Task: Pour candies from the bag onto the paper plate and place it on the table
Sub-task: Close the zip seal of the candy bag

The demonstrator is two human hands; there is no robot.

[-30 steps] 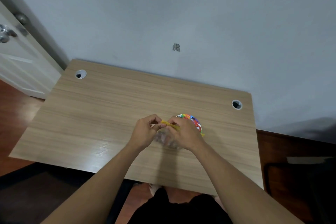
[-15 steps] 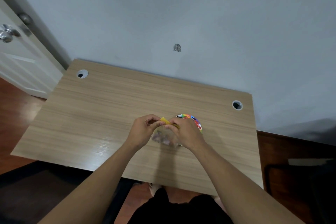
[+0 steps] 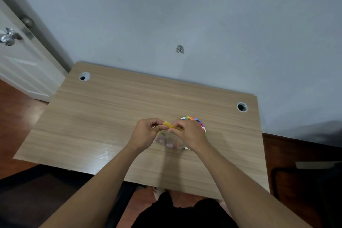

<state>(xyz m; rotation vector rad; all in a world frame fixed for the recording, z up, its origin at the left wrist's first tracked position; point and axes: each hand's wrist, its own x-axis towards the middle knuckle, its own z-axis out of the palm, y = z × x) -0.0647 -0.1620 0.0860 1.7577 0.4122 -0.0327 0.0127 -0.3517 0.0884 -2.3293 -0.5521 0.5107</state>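
Note:
A clear plastic bag of candies (image 3: 167, 139) with a yellow top strip hangs between my hands, just above the wooden table (image 3: 114, 116). My left hand (image 3: 146, 134) pinches the strip's left end and my right hand (image 3: 190, 135) pinches its right end. Pinkish candies show through the bag below my fingers. A paper plate (image 3: 200, 125) with a multicoloured rim lies on the table behind my right hand, which hides most of it.
Two round cable holes sit in the table's far corners, a left hole (image 3: 84, 76) and a right hole (image 3: 242, 107). A grey wall runs behind the table. A white door (image 3: 16, 57) with a metal knob stands at the left. A dark object (image 3: 305, 181) sits on the floor at the right.
Both hands have stayed at the yellow strip, shifting slightly; the bag hangs lower, so more of its candies show below the fingers.

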